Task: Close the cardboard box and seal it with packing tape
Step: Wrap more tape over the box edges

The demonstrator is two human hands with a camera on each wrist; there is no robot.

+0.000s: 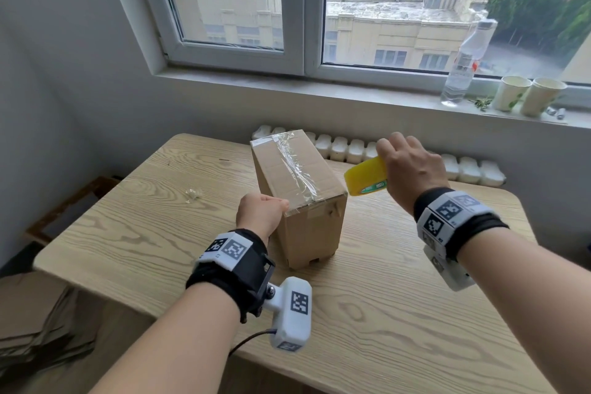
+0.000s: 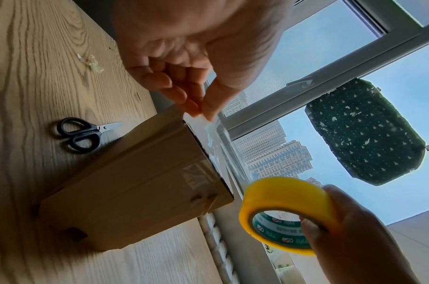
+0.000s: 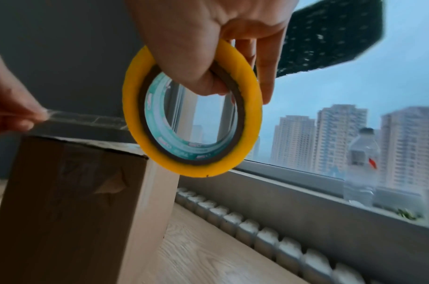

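Observation:
A closed cardboard box (image 1: 303,201) stands upright on the wooden table (image 1: 128,233), with a strip of clear tape (image 1: 294,166) along its top seam. My left hand (image 1: 260,213) is at the box's near top corner and pinches the free end of a clear tape strip (image 2: 209,126) between thumb and fingertips. My right hand (image 1: 409,169) holds the yellow tape roll (image 1: 366,181) just right of the box top, thumb through its core (image 3: 191,113). The stretched strip (image 3: 87,119) runs above the box (image 3: 74,201) from the roll to my left fingers.
Black-handled scissors (image 2: 81,133) lie on the table left of the box (image 2: 135,192). A crumpled tape scrap (image 1: 193,193) sits on the table's left part. A radiator (image 1: 463,169) runs behind the table. A water bottle (image 1: 463,67) and two paper cups (image 1: 527,96) stand on the sill.

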